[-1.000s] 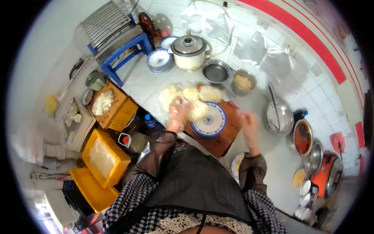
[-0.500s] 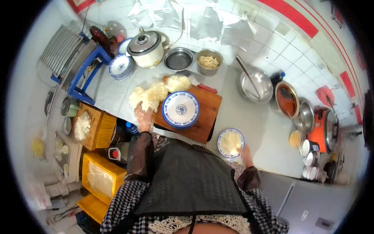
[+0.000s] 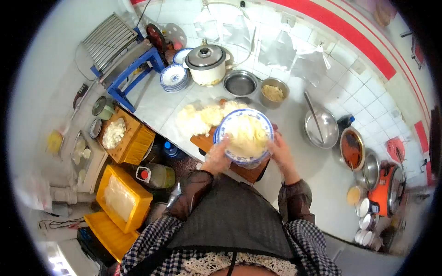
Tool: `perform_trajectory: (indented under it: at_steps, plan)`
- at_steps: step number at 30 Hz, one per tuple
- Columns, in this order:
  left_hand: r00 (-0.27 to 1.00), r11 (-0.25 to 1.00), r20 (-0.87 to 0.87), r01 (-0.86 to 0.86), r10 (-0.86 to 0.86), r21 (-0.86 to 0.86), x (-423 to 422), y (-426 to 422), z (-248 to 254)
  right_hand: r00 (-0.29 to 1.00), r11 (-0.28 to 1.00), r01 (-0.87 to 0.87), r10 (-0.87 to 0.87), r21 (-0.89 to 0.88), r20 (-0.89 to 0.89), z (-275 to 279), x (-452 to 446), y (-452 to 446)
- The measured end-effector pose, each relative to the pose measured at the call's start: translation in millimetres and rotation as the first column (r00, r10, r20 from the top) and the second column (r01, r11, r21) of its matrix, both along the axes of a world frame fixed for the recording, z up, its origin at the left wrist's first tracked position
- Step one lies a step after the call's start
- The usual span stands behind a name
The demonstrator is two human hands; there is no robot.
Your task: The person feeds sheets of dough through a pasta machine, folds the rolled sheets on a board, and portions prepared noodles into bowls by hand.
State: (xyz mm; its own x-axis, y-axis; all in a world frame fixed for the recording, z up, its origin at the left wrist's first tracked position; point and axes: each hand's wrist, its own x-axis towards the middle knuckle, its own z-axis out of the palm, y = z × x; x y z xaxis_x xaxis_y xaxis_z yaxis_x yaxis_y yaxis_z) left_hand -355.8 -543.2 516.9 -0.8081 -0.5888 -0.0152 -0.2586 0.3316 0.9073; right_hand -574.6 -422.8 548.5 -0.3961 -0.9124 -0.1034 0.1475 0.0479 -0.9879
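A blue-rimmed white bowl (image 3: 223, 125) filled with pale yellow, noodle-like food (image 3: 249, 134) is over the wooden board (image 3: 244, 172). My left hand (image 3: 218, 157), in a clear glove, grips its lower left rim. On the opposite side my right hand (image 3: 282, 156) has its fingers on the right edge. The stack of similar bowls on the board is mostly hidden beneath it, so I cannot tell whether they touch. Heaps of the same pale food (image 3: 195, 120) lie just behind my left hand, at the board's left end.
At the back stand a lidded cooker (image 3: 206, 65), a dark round pan (image 3: 240, 83) and a pot of pale strips (image 3: 274, 93). A steel bowl with a ladle (image 3: 321, 128) and a pot of red sauce (image 3: 351, 148) stand right. Stacked bowls (image 3: 174, 78) are at back left.
My left hand has left the food heap and come to the bowl. My right hand has carried the filled bowl left from the counter to above the board. The view has shifted.
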Motion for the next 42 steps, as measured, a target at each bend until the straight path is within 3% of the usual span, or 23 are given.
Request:
perform_trajectory:
  at_steps: [1,2,3,5,6,7,10,15,18,21,23,24,25,27,28,29,30,31,33,35,37,41,42]
  plan:
    - [1.000,1.000,-0.007,-0.011,0.011,-0.010,0.1,-4.3,2.2,0.954,0.992,-0.034,0.069,-0.122,0.291,5.0,0.1,-10.5]
    - [0.942,0.818,-0.239,-0.061,0.237,0.571,1.5,-6.7,3.9,0.897,0.982,-0.045,0.121,-0.184,0.425,6.2,4.5,-16.9]
    - [0.799,0.348,-0.280,0.096,0.532,0.933,3.9,-6.0,4.7,0.818,0.970,-0.049,0.176,-0.239,0.548,7.3,8.8,-23.3]
    - [0.795,0.340,-0.252,0.061,0.551,0.938,8.9,-7.4,6.1,0.799,1.000,0.023,-0.020,0.003,0.601,-10.1,19.4,-35.3]
    - [0.799,0.332,-0.222,0.030,0.558,0.943,11.8,-8.7,6.7,0.982,0.995,-0.091,0.095,-0.032,0.164,-30.3,15.5,-38.3]
    - [0.803,0.324,-0.193,0.000,0.564,0.946,15.0,-9.4,7.0,0.943,0.992,-0.125,0.110,-0.030,-0.313,-50.8,11.5,-41.2]
    - [0.769,0.399,-0.268,0.018,0.581,0.917,28.6,-18.4,-20.0,0.969,0.997,0.025,-0.042,0.073,0.242,-20.0,12.8,-57.6]
    - [0.809,0.442,-0.249,-0.014,0.533,0.897,41.5,-16.5,-5.1,0.980,0.946,0.032,0.034,-0.323,0.197,-59.7,-14.8,-77.2]
    - [0.861,0.476,-0.168,-0.096,0.481,0.874,39.6,-19.9,-12.1,0.932,0.944,0.271,-0.306,-0.187,-0.196,-61.3,-16.0,-81.5]
    - [0.815,0.426,-0.077,-0.217,0.575,0.878,22.3,-14.1,-5.0,0.918,0.962,-0.063,0.161,0.267,-0.362,-20.7,4.8,-72.4]
    - [0.797,0.464,-0.112,-0.225,0.594,0.856,8.6,-10.2,-2.5,0.524,0.982,-0.125,-0.059,-0.145,-0.850,-28.4,46.0,-63.9]
    - [0.846,0.529,-0.036,-0.299,0.533,0.794,7.2,-19.3,-33.0,0.524,0.981,-0.126,-0.058,-0.145,-0.849,-25.2,64.4,-66.7]
    - [0.845,0.531,-0.038,-0.299,0.534,0.793,3.6,-25.3,-55.7,0.565,0.971,-0.203,0.010,-0.128,-0.825,-16.8,81.7,-69.8]
    - [0.886,0.769,-0.014,-0.394,0.463,0.503,-3.5,-30.6,-60.6,0.597,0.952,-0.285,0.086,-0.111,-0.797,3.6,88.1,-73.6]
    - [0.906,0.836,0.095,-0.417,0.412,0.357,-5.9,-31.7,-43.7,0.868,0.951,-0.274,0.180,-0.144,-0.464,16.3,83.7,-80.3]
    - [0.905,0.886,0.204,-0.412,0.372,0.211,-8.2,-33.3,-29.2,0.969,0.954,-0.248,0.244,-0.170,-0.042,31.2,78.0,-87.0]
    - [0.886,0.902,0.296,-0.409,0.357,0.137,-6.1,-25.9,25.4,0.990,0.986,-0.139,0.137,-0.088,-0.026,49.4,64.9,-87.8]
    - [0.856,0.915,0.385,-0.398,0.346,0.064,-4.7,-21.5,53.1,0.961,0.954,-0.073,0.145,-0.292,0.235,43.3,49.9,-93.8]
    - [0.903,0.922,0.215,-0.387,0.373,0.026,18.3,-33.8,18.0,0.855,0.951,0.022,0.143,-0.310,0.499,58.8,32.9,-85.5]
    - [0.880,0.862,0.336,-0.431,0.337,0.266,35.4,-44.3,19.0,0.855,0.961,0.030,0.118,-0.275,0.505,54.3,19.5,-80.2]
    - [0.859,0.837,0.379,-0.464,0.345,0.289,53.0,-48.9,29.2,0.854,0.970,0.040,0.090,-0.238,0.512,42.7,11.0,-75.2]
    - [0.861,0.827,0.254,-0.499,0.440,0.259,59.5,-60.9,40.2,0.925,0.981,0.051,0.025,-0.189,0.379,29.5,10.7,-72.8]
    - [0.875,0.869,-0.050,-0.471,0.482,0.151,53.2,-68.6,24.3,0.964,0.981,0.047,0.004,-0.186,0.265,30.8,13.2,-70.3]
